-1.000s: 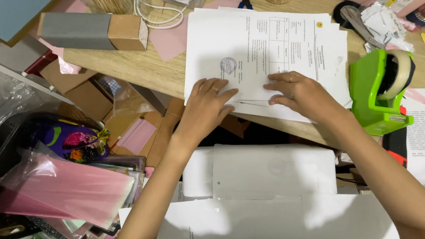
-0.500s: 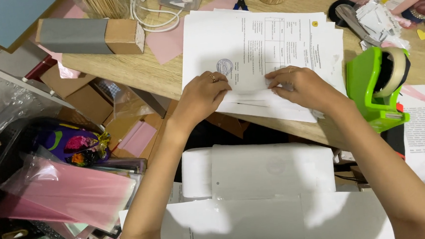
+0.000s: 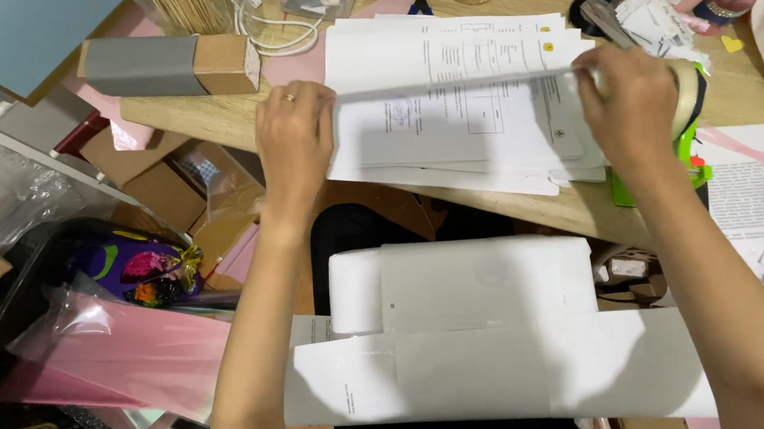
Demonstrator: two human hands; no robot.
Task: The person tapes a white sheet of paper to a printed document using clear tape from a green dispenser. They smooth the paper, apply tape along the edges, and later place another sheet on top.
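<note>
Strip of clear tape stretched taut above the stack of printed papers on the wooden bench. Left hand pinches the tape's free end at the stack's left edge, fingers closed on it. Right hand rests on the green tape dispenser at the stack's right edge, fingers curled over the roll. White wrapped parcel lies below the stack, near the body.
</note>
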